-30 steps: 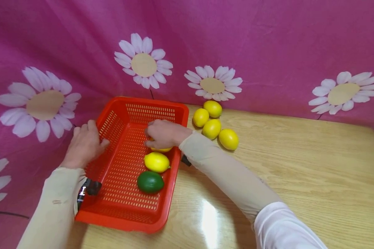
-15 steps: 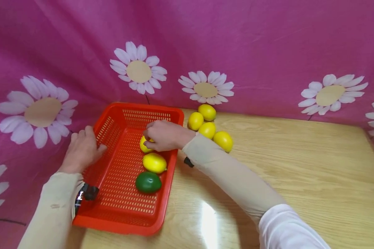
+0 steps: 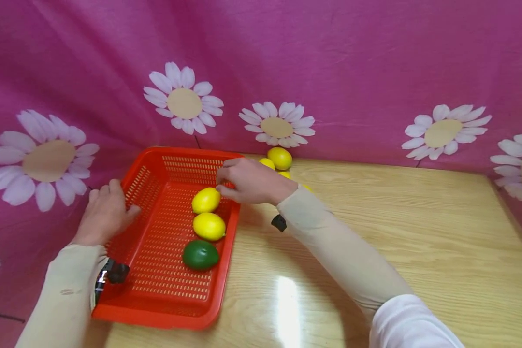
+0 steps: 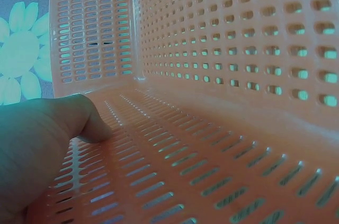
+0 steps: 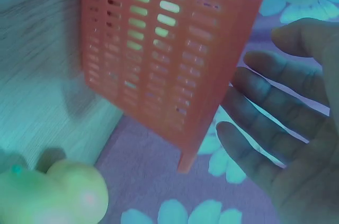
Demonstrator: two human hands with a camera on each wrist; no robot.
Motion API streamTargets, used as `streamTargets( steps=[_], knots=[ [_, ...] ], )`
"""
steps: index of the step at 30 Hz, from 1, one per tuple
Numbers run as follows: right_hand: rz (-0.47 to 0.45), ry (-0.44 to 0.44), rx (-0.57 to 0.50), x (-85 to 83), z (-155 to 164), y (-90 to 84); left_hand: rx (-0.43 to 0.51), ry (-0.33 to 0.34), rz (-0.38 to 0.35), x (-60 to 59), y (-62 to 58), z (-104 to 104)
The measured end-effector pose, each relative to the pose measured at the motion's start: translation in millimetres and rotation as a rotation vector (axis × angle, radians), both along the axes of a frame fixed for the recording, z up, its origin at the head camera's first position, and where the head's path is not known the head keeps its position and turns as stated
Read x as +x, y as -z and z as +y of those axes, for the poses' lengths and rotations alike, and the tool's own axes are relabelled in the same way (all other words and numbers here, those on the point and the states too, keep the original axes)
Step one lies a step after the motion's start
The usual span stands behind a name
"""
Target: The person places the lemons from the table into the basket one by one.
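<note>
My left hand [image 3: 102,212] holds the left rim of a red slotted plastic basket [image 3: 219,299]; in the left wrist view the thumb [image 4: 87,123] lies against the inner wall, and the other fingers are hidden. Over the basket's right rim hovers my right hand [image 3: 254,181], its fingers loosely bent and empty in the right wrist view. A yellow lemon [image 3: 206,200] lies in the basket just below that hand. Nearer the front along the right wall are another lemon [image 3: 209,226] and a dark green, lime-shaped fruit [image 3: 201,254].
Several more lemons [image 3: 280,158] sit on the wooden table [image 3: 374,227] right of the basket, partly covered by the right hand and forearm. A pink cloth [image 3: 352,58] with white daisies hangs behind and at the left. Small black cameras [image 3: 279,223] are on both wrists.
My right hand has let go of the far lemon in the basket and moved right and up to the rim. The left hand stays at the left rim. The head view has shifted slightly.
</note>
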State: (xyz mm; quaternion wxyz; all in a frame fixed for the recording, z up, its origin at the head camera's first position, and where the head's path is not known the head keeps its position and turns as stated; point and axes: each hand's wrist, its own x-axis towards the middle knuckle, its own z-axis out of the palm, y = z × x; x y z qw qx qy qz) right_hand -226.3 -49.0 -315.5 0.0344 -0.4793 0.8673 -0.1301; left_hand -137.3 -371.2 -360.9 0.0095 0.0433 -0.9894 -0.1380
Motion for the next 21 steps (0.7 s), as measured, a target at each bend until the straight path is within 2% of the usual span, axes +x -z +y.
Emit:
streamTargets(
  steps=[8,15,21],
  knots=[
    [0.012,0.088,-0.076,0.4,26,7.1,0.005,-0.004,-0.02,0.6,-0.1,-1],
    [0.015,0.133,-0.155,-2.8,48,17.5,-0.006,0.011,0.004,-0.3,0.3,-2],
    [0.016,0.2,-0.158,-4.5,64,24.0,-0.005,0.011,-0.005,0.3,0.4,-1]
  ],
)
